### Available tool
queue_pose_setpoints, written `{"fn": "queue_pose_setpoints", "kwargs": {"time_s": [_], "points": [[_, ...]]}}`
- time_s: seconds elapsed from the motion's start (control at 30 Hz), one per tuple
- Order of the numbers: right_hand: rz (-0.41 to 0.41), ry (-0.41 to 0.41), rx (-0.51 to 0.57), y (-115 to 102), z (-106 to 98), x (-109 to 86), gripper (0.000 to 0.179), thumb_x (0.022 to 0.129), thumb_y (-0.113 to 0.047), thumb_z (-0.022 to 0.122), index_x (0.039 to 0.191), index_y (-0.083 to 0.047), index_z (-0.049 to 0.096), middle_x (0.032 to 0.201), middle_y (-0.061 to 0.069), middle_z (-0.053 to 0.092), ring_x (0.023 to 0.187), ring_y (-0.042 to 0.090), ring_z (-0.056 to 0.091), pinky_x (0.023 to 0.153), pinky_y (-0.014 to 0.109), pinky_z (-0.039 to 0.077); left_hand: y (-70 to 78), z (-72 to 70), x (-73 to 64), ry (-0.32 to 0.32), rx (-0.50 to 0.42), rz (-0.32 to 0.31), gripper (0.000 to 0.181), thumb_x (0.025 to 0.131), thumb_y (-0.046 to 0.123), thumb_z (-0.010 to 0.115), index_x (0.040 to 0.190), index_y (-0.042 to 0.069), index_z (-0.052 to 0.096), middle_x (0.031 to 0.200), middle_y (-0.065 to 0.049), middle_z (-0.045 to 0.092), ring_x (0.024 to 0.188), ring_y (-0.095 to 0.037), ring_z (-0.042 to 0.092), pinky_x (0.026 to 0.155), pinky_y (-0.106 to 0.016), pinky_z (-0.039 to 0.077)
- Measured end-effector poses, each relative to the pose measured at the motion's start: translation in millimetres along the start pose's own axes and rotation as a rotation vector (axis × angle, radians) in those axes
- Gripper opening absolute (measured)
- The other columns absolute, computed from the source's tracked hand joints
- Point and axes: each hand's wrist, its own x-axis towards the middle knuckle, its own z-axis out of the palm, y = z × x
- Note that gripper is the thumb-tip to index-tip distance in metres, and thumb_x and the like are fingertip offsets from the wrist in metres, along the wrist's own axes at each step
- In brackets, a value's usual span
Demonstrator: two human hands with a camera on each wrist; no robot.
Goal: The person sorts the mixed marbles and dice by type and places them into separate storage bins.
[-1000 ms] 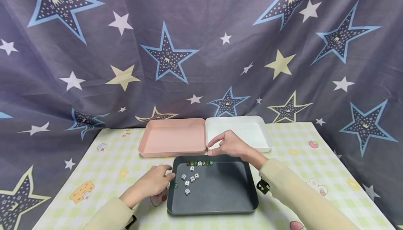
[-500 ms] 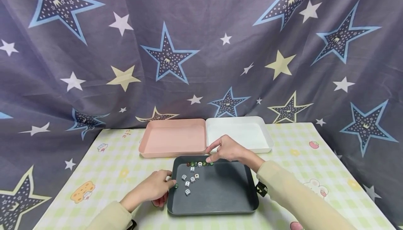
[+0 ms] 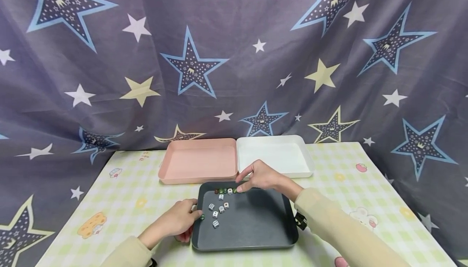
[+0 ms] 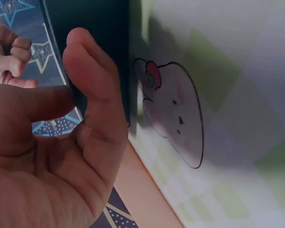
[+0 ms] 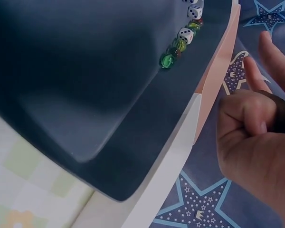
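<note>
A dark grey tray (image 3: 256, 228) holds several white dice (image 3: 215, 214) and glass marbles (image 5: 166, 61). Most of the marbles form a row along its far wall, with a die among them. My left hand (image 3: 179, 218) grips the tray's left wall, thumb over the rim beside a lone green marble (image 3: 202, 217) and index finger (image 4: 92, 76) along the outside. At the far wall, my right hand (image 3: 261, 176) reaches over the rim with thumb and index finger spread apart. Its thumb tip overlaps the right end of the marble row in the head view; nothing shows between the fingers.
Behind the dark tray, a pink tray (image 3: 201, 161) and a white tray (image 3: 276, 153) stand side by side. All three rest on a checked tablecloth (image 3: 128, 194). A star-patterned curtain (image 3: 234, 76) hangs behind the table.
My right hand has come down and toward me, its thumb now over the right part of the marble row. My left thumb has moved over the tray's left rim, near the lone marble.
</note>
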Motion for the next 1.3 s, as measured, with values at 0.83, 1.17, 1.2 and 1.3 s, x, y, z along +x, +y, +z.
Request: {"fn": "queue_pose_setpoints", "kwargs": {"time_s": [0.83, 1.17, 1.2, 1.3], "points": [[-0.003, -0.073, 0.058, 6, 21, 9.9, 0.021, 0.081, -0.006, 0.091, 0.098, 0.001, 0.082, 0.047, -0.010, 0.035, 0.042, 0.004, 0.024, 0.044, 0.020, 0.022, -6.7, 3.9, 3.9, -0.004, -0.045, 0.025, 0.040, 0.107, 0.005, 0.055, 0.144, -0.012, 0.051, 0.053, -0.012, 0.061, 0.037, -0.016, 0.059, 0.035, -0.035, 0.054], [-0.007, -0.070, 0.003, 7, 27, 11.2, 0.018, 0.080, -0.009, 0.093, 0.094, -0.002, 0.084, 0.082, -0.002, 0.073, 0.067, 0.009, 0.047, 0.063, 0.023, 0.041, -9.0, 3.6, 4.9, -0.010, -0.049, 0.023, 0.040, 0.108, 0.004, 0.054, 0.144, -0.011, 0.051, 0.053, -0.012, 0.062, 0.038, -0.017, 0.060, 0.036, -0.035, 0.054], [-0.007, -0.068, 0.001, 7, 28, 11.1, 0.019, 0.080, -0.009, 0.093, 0.094, -0.002, 0.084, 0.087, -0.002, 0.074, 0.070, 0.010, 0.049, 0.064, 0.024, 0.042, -9.2, 3.5, 4.8, -0.011, -0.053, 0.018, 0.040, 0.108, 0.004, 0.054, 0.145, -0.011, 0.050, 0.053, -0.012, 0.062, 0.038, -0.017, 0.060, 0.036, -0.035, 0.054], [-0.004, -0.073, -0.008, 8, 31, 12.4, 0.018, 0.080, -0.008, 0.093, 0.094, -0.003, 0.084, 0.098, -0.001, 0.077, 0.082, 0.011, 0.055, 0.071, 0.024, 0.045, -10.1, 3.6, 4.2, -0.015, -0.066, 0.006, 0.042, 0.109, 0.005, 0.053, 0.147, -0.011, 0.048, 0.054, -0.013, 0.062, 0.038, -0.017, 0.060, 0.037, -0.036, 0.055]]}}
